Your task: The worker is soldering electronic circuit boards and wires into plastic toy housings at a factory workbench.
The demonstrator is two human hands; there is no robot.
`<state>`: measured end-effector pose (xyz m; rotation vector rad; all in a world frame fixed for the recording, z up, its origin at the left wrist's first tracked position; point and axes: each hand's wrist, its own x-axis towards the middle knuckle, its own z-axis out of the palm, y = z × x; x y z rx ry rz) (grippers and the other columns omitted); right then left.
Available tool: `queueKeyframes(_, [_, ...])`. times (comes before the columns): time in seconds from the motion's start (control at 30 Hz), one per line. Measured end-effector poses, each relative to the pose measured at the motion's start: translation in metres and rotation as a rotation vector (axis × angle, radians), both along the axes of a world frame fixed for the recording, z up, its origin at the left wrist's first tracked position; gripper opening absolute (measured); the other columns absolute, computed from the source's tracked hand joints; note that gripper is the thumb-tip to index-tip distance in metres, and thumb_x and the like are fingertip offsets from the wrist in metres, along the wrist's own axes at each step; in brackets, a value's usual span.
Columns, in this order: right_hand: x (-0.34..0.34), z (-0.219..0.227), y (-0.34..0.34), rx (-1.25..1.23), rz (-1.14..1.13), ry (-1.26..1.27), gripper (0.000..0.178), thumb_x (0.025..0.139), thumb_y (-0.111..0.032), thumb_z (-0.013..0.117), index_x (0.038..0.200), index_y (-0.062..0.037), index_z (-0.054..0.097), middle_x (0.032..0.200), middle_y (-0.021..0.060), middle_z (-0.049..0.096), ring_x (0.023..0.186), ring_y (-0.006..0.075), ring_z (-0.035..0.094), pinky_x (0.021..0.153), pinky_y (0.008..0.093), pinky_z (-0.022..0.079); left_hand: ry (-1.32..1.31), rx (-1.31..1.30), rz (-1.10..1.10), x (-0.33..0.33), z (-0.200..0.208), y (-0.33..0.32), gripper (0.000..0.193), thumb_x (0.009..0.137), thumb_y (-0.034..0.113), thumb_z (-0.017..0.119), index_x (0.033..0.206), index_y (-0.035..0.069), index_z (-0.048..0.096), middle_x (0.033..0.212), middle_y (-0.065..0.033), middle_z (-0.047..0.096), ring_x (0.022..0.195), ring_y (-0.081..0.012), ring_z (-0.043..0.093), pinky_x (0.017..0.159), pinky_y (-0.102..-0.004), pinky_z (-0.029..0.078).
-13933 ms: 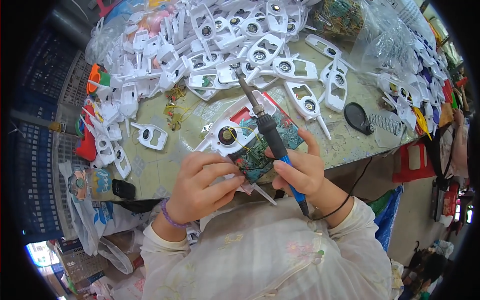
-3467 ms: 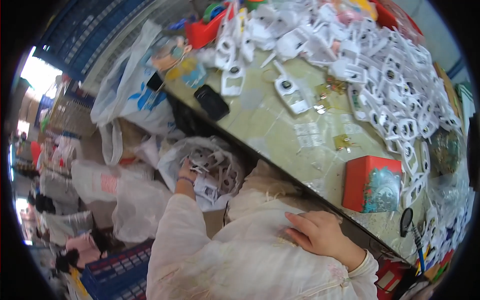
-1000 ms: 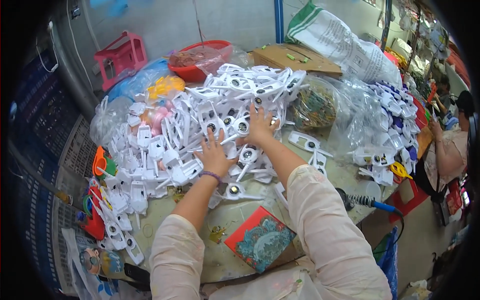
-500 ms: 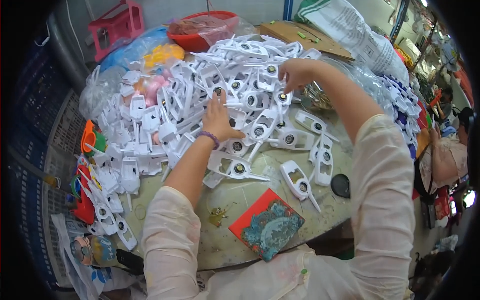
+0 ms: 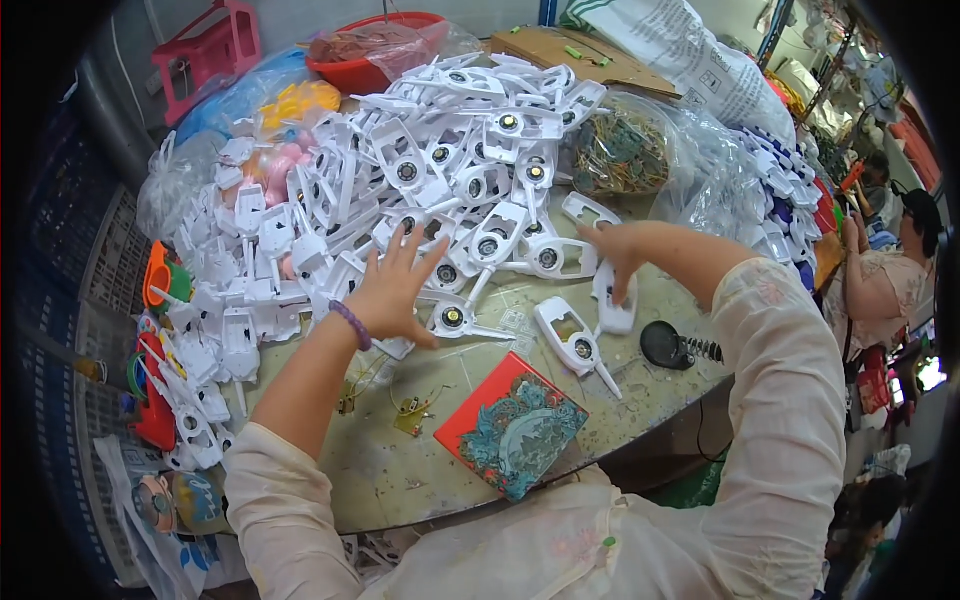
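Observation:
A big heap of white plastic casings (image 5: 487, 247), many with round black speakers, covers the far half of the table. My left hand (image 5: 392, 290) is over the heap's near edge with its fingers spread. Over at the heap's right side, my right hand (image 5: 632, 250) bends above a white casing (image 5: 614, 314), fingers apart; whether its fingertips touch the casing is unclear. Another casing with a speaker (image 5: 583, 349) lies just left of that one. A red box with a turquoise ornament (image 5: 525, 435) is at the near edge, beside a small green circuit board with wires (image 5: 411, 415).
Right of the heap sits a clear bag of wired circuit boards (image 5: 622, 150). A black round piece with a coiled spring (image 5: 667, 345) lies near the right edge. Behind are a red basin (image 5: 345, 72), cardboard (image 5: 600, 65) and a white sack (image 5: 690, 45). Another person (image 5: 880, 275) works at far right.
My right hand has come nearer from the heap's far right side, down to the loose casings. My left hand has drawn back toward me with fingers spread wider. The view has shifted slightly.

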<state>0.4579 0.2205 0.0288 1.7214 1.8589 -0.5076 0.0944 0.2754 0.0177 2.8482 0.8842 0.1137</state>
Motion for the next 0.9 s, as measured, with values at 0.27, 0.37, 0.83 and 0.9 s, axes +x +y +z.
queueKeyframes(0.27, [-0.015,-0.005,0.035,0.439,0.048,0.105,0.074,0.064,-0.037,0.080,0.122,-0.0043,0.049,0.107,0.0194,0.062,0.101,0.0341,0.060,0.085,0.0415,0.048,-0.034,0.157,-0.003,0.026,-0.030,-0.016,0.104,0.060,0.047,0.078,0.145,0.023,0.025,0.150,-0.0199,0.017,0.138,-0.0401,0.016,0.106,-0.0591,0.021])
queueKeyframes(0.37, [-0.024,0.006,0.038,0.499,-0.005,-0.023,0.059,0.066,-0.036,0.078,0.111,-0.0045,0.055,0.104,0.0179,0.064,0.096,0.0325,0.062,0.081,0.0418,0.050,-0.235,0.148,0.043,0.051,-0.051,-0.011,0.094,0.065,0.040,0.076,0.144,0.022,0.028,0.149,-0.0195,0.020,0.137,-0.0381,0.020,0.107,-0.0550,0.024])
queueKeyframes(0.83, [-0.098,-0.006,-0.058,0.019,-0.052,0.200,0.094,0.058,-0.047,0.083,0.122,0.0055,0.039,0.103,0.0263,0.061,0.096,0.0396,0.060,0.084,0.0422,0.048,-0.375,0.156,0.173,0.097,-0.024,0.011,0.066,0.073,0.027,0.072,0.131,0.012,0.046,0.140,-0.0179,0.040,0.117,-0.0336,0.050,0.095,-0.0406,0.045])
queueKeyframes(0.9, [-0.086,-0.008,-0.043,-0.064,-0.156,0.281,0.067,0.064,-0.036,0.075,0.112,0.0052,0.052,0.095,0.0176,0.065,0.080,0.0296,0.066,0.067,0.0410,0.052,-0.366,0.053,0.099,0.085,-0.004,0.000,0.054,0.073,0.022,0.070,0.123,0.010,0.053,0.129,-0.0133,0.051,0.111,-0.0310,0.054,0.092,-0.0403,0.046])
